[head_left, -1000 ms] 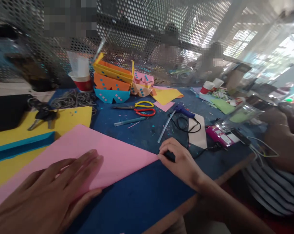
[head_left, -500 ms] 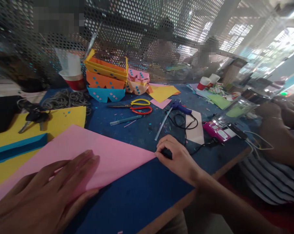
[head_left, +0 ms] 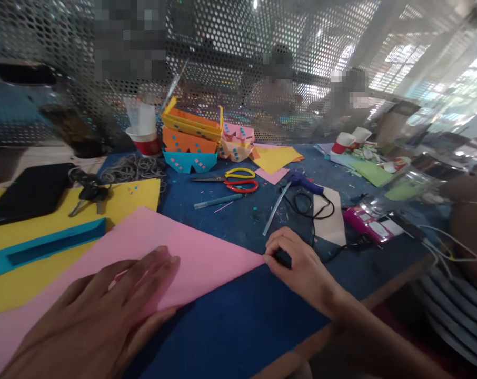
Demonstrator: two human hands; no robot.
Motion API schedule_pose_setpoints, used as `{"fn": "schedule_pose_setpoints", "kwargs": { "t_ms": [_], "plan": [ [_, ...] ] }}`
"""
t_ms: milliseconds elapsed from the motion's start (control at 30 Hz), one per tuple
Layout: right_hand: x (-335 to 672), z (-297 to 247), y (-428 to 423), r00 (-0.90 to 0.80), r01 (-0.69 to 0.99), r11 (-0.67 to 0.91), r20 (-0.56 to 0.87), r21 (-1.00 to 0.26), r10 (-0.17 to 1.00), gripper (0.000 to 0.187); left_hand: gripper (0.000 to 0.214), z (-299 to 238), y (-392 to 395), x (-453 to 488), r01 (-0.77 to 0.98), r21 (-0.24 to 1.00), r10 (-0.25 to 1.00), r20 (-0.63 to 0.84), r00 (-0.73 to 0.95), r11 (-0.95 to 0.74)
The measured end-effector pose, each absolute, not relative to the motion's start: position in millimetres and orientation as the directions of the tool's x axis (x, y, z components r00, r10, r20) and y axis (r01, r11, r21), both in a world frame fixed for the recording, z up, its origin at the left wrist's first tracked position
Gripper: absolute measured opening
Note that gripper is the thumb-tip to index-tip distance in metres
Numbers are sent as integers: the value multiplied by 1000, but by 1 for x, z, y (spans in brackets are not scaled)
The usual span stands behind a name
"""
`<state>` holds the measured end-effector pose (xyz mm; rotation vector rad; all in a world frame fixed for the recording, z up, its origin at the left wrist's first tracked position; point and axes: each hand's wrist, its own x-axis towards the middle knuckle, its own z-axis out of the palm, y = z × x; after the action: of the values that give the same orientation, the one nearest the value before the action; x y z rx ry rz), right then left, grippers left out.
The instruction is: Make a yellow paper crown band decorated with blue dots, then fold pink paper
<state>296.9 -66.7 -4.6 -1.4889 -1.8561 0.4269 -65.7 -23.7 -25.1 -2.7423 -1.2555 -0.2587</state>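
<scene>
A pink sheet of paper (head_left: 207, 252), folded into a large triangle, lies on the blue tabletop (head_left: 222, 321). My left hand (head_left: 108, 310) rests flat on it with fingers stretched out, the thumb along the near folded edge. At the sheet's right-hand tip, my right hand (head_left: 297, 263) pinches the pointed corner between thumb and fingers. Under the pink sheet's left part is a yellow sheet (head_left: 33, 284), on which a folded blue paper strip (head_left: 57, 245) lies. Beyond the pink paper are scissors (head_left: 238, 181) with yellow and red handles and a capped blue pen-like tool (head_left: 218, 200).
Keys (head_left: 90, 192) and a black phone (head_left: 29, 192) lie at left. Folded paper boats (head_left: 191, 139) stack against the perforated metal screen (head_left: 230, 63). A blue glue gun (head_left: 307, 181) with its cord, a magenta device (head_left: 367, 223) and a clear jar (head_left: 404, 181) are at right, near another person's arm (head_left: 469, 226).
The view has swung slightly left, so everything sits further right and more of the phone shows. Both hands keep the same hold on the pink paper.
</scene>
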Motion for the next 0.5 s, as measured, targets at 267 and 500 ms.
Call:
{"fn": "schedule_pose_setpoints", "kwargs": {
  "t_ms": [267,500],
  "plan": [
    [296,-3,-66,-92,722,283,318,-631,943,18,70,-23,-22,-63,728,-79,704,201,681,-681],
    [297,-4,-65,-103,719,299,329,-627,939,17,72,-23,-21,-63,729,-63,708,196,678,-681]
  ]
}}
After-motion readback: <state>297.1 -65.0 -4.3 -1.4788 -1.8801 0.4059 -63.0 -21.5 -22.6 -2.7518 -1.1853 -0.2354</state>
